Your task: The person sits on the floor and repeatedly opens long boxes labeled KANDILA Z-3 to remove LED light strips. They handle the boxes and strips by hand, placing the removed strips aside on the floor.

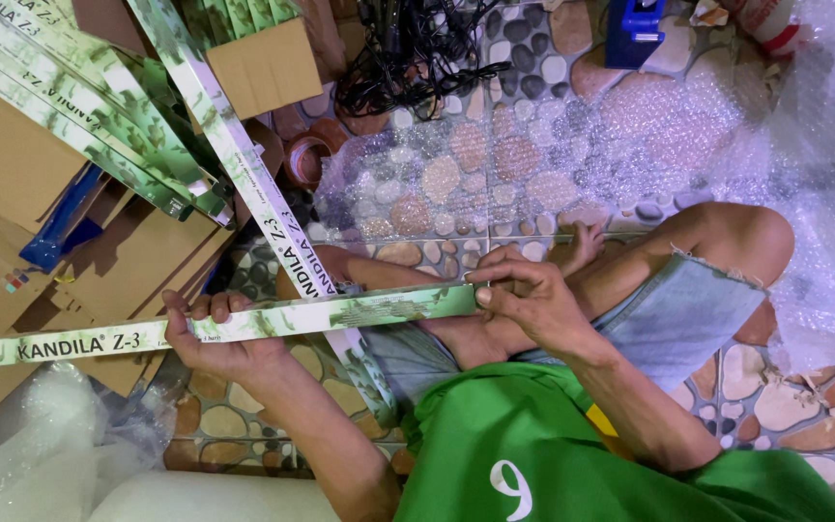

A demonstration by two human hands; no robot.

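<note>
A long, slim green-and-white printed cardboard box stretches across the middle of the frame, the left hand clamped around its midsection, the right hand pinching its end flap near centre. Held only at those two spots, the box could sag or crease, or the flap tear under the pinch. A second such box crosses beneath it; bubble wrap covers the pebble-pattern floor at upper right.

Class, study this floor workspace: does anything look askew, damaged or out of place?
One long green box lies slanted under the box held by the left hand and right hand, apart from the stack. Nothing looks damaged.
</note>
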